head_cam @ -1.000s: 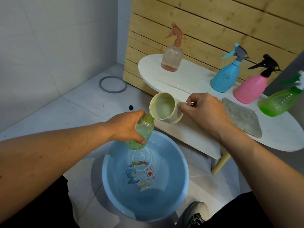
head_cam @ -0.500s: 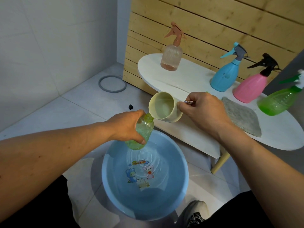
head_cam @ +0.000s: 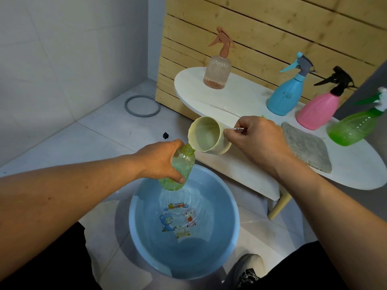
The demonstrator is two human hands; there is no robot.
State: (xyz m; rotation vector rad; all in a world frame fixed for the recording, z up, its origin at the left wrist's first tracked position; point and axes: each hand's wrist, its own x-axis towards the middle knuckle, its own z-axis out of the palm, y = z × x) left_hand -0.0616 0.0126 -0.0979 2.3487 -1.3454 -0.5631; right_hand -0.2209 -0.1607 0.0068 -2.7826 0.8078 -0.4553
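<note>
My left hand (head_cam: 160, 162) grips a clear green bottle (head_cam: 180, 167) with no cap, held tilted above a blue basin (head_cam: 226, 237) that holds water. My right hand (head_cam: 254, 140) holds a cream cup (head_cam: 207, 136) by its handle, tipped on its side. The cup's lip touches the bottle's open neck. The cup's inside looks nearly empty. Cartoon pictures show on the basin's bottom under rippling water.
A low white oval table (head_cam: 251, 105) stands behind the basin. On it are a clear peach spray bottle (head_cam: 217, 69), a blue one (head_cam: 288, 94), a pink one (head_cam: 320, 107), a green one (head_cam: 354, 127) lying tilted, and a grey cloth (head_cam: 305, 149). A grey ring (head_cam: 142, 105) lies on the floor.
Both hands, cup and bottle stay almost still. Ripples spread on the water in the basin.
</note>
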